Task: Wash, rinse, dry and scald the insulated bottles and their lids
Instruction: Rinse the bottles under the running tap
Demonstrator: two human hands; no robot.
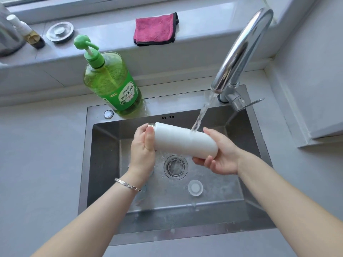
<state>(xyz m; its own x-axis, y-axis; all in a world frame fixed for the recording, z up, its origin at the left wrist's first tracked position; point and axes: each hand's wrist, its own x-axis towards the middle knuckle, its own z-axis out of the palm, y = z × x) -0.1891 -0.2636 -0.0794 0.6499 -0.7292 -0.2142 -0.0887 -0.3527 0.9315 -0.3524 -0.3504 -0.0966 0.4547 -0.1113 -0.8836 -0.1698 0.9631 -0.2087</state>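
Both hands on the white bottle [185, 140]: left hand [143, 143] grips the metal-rimmed mouth end, right hand [220, 156] cups the base, fingers curled under. I see the smooth cylinder lying nearly level over the steel sink [104, 154]. The water stream [202, 112] from the curved chrome faucet [241, 47] hits its right part. A round translucent lid [195, 187] lies on the basin floor near the drain [175, 166].

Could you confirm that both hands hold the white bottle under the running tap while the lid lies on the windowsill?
Not quite: the head view shows the lid on the sink floor, not the windowsill. The left hand and right hand do hold the white bottle under the running tap.
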